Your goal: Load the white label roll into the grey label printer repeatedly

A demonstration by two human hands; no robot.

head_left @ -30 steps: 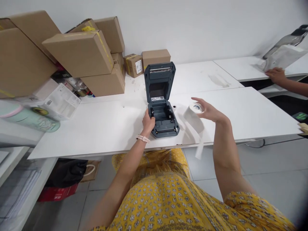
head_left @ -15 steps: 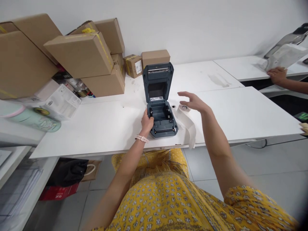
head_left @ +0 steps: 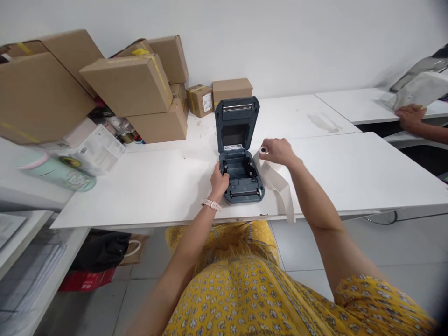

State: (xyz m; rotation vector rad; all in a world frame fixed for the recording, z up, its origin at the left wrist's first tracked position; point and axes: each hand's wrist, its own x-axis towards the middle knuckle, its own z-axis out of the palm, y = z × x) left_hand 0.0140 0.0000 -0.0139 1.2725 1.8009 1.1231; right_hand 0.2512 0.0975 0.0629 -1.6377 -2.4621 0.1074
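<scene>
A dark blue-grey label printer (head_left: pixel 241 184) sits on the white table with its lid (head_left: pixel 237 122) raised, and its inner compartment shows no roll. My left hand (head_left: pixel 220 181) grips the printer's left side, thumb over the rim. To the printer's right, my right hand (head_left: pixel 279 150) is closed on a small white paper roll (head_left: pixel 262 150) whose dark core hole faces me. A loose paper strip (head_left: pixel 280 184) runs below that hand and hangs over the front edge. Where the strip joins the roll is partly hidden by my fingers.
Cardboard boxes (head_left: pixel 128 86) are stacked at the back left, beside a white carton (head_left: pixel 101 149) and a mint bottle (head_left: pixel 68 172). Smaller boxes (head_left: pixel 233 88) stand behind the printer. At the far right, another person's hand (head_left: pixel 411 115) touches a white package (head_left: pixel 420 91).
My right hand has come down from hovering open and closed on the paper roll. The strip has shifted with it. My left hand stays on the printer; the view has shifted slightly.
</scene>
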